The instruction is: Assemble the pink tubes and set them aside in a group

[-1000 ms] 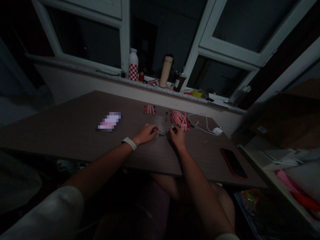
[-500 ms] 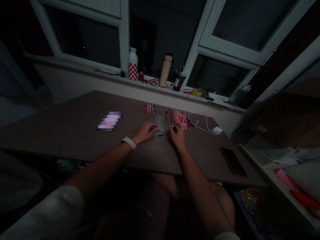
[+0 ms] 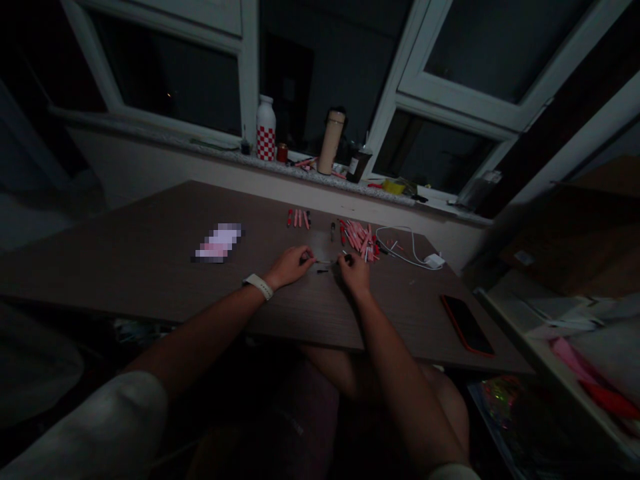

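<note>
Tiny dark piece (image 3: 323, 271) lies on the desk (image 3: 125, 267) between the two hands, and a thin pale strip (image 3: 324, 261) lies just above it. Both are too small and dim for me to tell exactly what they are. The right hand (image 3: 354, 275) is narrow, with its fingers bent down, and it seems to pinch a small black object (image 3: 347, 257) at the fingertips. The left hand (image 3: 289, 267) is also narrow, with curled fingers reaching toward the strip, but I cannot tell if it holds anything. A white watch band (image 3: 259, 287) goes around the left wrist.

Just behind the right hand is a loose pile of pink and red tubes (image 3: 357, 237), and further left stands out a short row of similar tubes (image 3: 299, 219), lying side by side. To the right of the pile, a white cable (image 3: 400, 247) curves to a white charger (image 3: 435, 261). A phone with an orange-red edge (image 3: 467, 325) lies face down or dark near the desk's right edge, and a blurred pink and white item (image 3: 218, 243) lies on the left side.

On the windowsill (image 3: 200, 150) behind the desk stand a white bottle with red checks (image 3: 266, 128), a small red can (image 3: 282, 153), a tan flask (image 3: 331, 142) and a dark cup (image 3: 359, 165).
</note>
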Action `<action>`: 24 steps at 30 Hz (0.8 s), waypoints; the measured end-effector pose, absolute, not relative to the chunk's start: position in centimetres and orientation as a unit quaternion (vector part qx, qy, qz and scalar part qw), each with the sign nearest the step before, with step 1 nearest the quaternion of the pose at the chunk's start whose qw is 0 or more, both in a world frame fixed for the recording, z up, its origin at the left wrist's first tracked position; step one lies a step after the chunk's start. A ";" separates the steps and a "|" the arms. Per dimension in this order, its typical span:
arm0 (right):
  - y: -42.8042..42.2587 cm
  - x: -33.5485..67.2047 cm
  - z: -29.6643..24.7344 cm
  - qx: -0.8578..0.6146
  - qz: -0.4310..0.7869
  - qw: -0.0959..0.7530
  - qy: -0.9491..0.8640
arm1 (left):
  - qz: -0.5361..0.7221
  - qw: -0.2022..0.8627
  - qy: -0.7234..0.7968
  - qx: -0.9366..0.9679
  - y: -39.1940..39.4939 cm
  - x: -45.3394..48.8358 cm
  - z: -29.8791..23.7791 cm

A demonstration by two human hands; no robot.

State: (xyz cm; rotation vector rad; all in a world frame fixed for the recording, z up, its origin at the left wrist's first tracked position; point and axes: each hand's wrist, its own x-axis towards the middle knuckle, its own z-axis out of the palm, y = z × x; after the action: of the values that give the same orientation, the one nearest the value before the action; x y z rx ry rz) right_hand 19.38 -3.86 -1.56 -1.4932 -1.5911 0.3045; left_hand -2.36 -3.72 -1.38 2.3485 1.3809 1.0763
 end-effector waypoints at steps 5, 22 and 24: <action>-4.0 19.3 -1.4 -0.606 0.118 0.452 -0.644 | 0.367 0.102 0.470 0.796 -3.6 -2.5 -1.6; -3.7 19.3 -1.7 -0.605 0.116 0.445 -0.651 | 0.379 0.087 0.459 0.799 -3.5 -2.4 -1.3; -3.6 19.3 -1.8 -0.604 0.117 0.446 -0.650 | 0.381 0.082 0.457 0.800 -3.5 -2.3 -1.2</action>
State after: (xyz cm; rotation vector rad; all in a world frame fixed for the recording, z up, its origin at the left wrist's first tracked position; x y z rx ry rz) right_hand 19.31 -3.63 -1.80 -1.4955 -1.6106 0.2910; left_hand -2.33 -3.47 -1.20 2.3898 1.3645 1.1387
